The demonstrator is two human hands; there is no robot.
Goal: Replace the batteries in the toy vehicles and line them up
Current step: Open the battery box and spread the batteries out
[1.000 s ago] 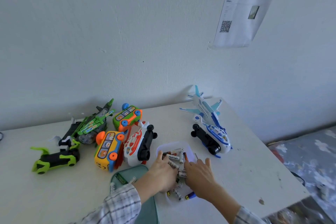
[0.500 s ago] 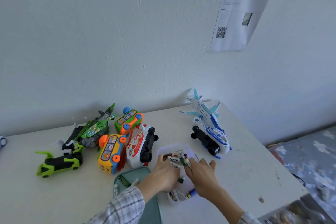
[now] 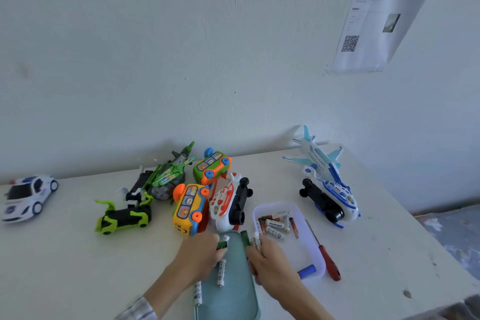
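Writing: "Heybright" on battery [image 3: 274, 224] in white tray [image 3: 315, 254] beyond right hand [image 3: 268, 258] | right fingers pinch batteries [image 3: 250, 239], one labelled "Hey…" | left hand [image 3: 201, 254] fingers grip green battery [image 3: 222, 243]

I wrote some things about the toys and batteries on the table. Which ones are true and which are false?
1. The red screwdriver lies inside the white tray. False: it lies on the table beside it.
2. The left hand holds a green battery. True.
3. The yellow bus lies on its side. True.
4. The white police car sits among the other toys. False: it sits apart, at the far left.
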